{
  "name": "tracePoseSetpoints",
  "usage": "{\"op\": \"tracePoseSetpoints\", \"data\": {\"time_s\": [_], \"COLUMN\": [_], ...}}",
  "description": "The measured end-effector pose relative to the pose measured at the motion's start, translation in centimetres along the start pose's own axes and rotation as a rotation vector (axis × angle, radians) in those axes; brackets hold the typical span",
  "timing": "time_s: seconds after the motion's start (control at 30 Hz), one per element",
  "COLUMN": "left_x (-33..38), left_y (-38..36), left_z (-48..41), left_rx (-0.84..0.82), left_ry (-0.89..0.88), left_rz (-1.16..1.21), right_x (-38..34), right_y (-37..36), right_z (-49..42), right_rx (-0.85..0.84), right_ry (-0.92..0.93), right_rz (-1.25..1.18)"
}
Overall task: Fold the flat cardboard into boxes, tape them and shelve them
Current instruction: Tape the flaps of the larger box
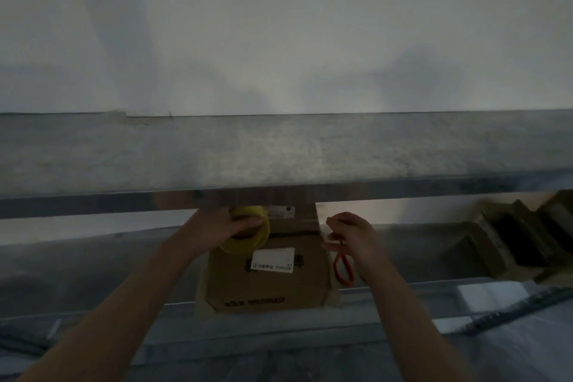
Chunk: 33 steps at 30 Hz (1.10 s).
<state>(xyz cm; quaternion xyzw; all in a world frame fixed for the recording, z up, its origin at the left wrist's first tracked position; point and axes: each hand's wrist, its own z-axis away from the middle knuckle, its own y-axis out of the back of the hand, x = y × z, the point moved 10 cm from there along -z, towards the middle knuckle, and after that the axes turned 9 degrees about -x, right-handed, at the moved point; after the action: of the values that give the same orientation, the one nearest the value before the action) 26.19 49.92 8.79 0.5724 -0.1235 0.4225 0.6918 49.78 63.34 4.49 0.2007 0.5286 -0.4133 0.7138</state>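
Cardboard box (266, 285), round yellow tape roll (263, 234), orange-handled scissors (342, 270)

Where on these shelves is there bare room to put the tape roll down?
The upper shelf is bare along its visible length. The lower shelf is bare left of the box, crowded at right by stacked cardboard.

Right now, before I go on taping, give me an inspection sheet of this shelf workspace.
Surface: lower metal shelf, dimly lit.
Job's things: cardboard box with white label on the shelf; yellow tape roll at its top; red-handled scissors beside it.
Clutter: other cardboard boxes at the right.
Hands: left hand grips the tape roll; right hand holds the scissors.
Cables: nothing seen.
Surroundings: upper shelf above, white wall behind.
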Motion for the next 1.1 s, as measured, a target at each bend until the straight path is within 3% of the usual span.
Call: {"op": "tracePoseSetpoints", "data": {"time_s": [0.37, 0.5, 0.73, 0.9, 1.03, 1.1], "left_x": [-0.7, -4.0, -5.8, -3.2, 0.6, 2.0], "left_y": [-2.6, -5.5, -5.7, -4.5, -3.4, -3.2], "left_z": [0.1, 0.2, -0.7, -0.1, 4.0, 5.8], "left_rx": [0.13, 0.103, 0.153, 0.175, 0.488, 0.57], "left_ry": [-0.289, -0.229, -0.135, -0.207, -0.266, -0.28], "left_rz": [-0.087, -0.025, 0.141, 0.005, -0.388, -0.419], "right_x": [6.0, 8.7, 10.2, 10.5, 11.0, 11.0], "right_y": [0.2, -0.6, -1.7, -1.2, -1.4, -1.8], "right_z": [-2.0, -1.7, -1.9, -2.6, -2.9, -3.2], "right_rx": [-0.091, -0.178, -0.142, -0.12, -0.129, -0.151], "right_ry": [-0.119, -0.131, -0.067, -0.053, -0.05, -0.047], "right_rz": [-0.069, -0.204, -0.449, -0.588, -0.556, -0.551]}}
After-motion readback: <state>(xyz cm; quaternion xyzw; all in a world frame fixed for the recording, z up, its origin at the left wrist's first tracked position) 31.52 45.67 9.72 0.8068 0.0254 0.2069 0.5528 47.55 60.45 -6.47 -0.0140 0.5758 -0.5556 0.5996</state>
